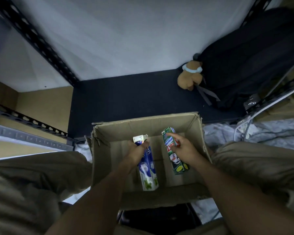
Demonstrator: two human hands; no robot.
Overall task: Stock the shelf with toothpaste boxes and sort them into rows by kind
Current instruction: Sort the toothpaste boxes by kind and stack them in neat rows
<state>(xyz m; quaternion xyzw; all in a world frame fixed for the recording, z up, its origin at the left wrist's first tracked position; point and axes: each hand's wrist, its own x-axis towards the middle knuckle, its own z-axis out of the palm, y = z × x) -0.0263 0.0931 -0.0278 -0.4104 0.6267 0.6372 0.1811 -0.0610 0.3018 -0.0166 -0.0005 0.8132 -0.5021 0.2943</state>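
Observation:
An open cardboard box (107, 141) sits between my knees in front of a dark shelf board (126, 94). My left hand (136, 153) grips a blue and white toothpaste box (148, 172) near its top end, inside the carton. A green toothpaste box (174, 158) is held by my right hand (182, 148), whose index finger lies stretched along it. Both boxes are tilted lengthwise, their far ends raised above the carton's floor.
A brown plush toy (188, 78) and a black backpack (244, 56) lie at the right of the shelf board. Black perforated shelf posts (34, 39) run at the left. A white wall backs the shelf. Crumpled plastic (244, 133) lies at right.

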